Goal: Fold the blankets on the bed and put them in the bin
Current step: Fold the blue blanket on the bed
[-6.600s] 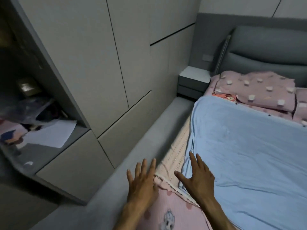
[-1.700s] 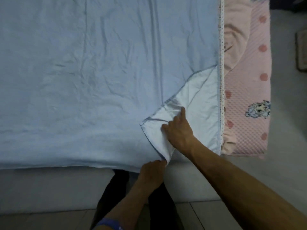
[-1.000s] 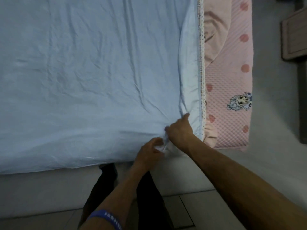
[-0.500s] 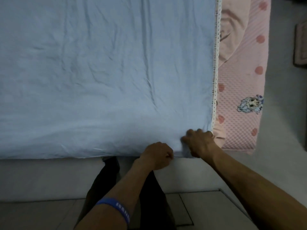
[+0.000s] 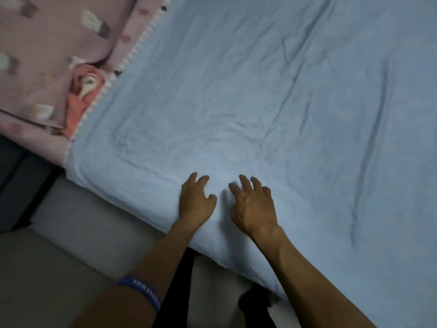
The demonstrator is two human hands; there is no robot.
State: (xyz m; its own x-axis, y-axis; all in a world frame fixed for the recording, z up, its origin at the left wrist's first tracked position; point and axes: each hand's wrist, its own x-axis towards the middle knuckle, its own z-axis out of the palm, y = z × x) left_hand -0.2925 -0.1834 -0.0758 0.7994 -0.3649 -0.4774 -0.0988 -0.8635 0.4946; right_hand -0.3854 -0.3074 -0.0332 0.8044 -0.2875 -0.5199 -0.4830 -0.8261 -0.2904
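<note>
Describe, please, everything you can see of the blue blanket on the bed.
The blue blanket is pale, thin-looking cloth, creased all over with long wrinkles, and lies spread flat across most of the bed. Its near edge hangs slightly over the grey bed frame. Along its left edge a white-trimmed pink cover shows. The left hand and right hand rest on it near that edge, fingers spread; neither grips it.

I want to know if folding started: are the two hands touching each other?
Apart. The head view shows a strip of blue blanket between the left hand and right hand.
</note>
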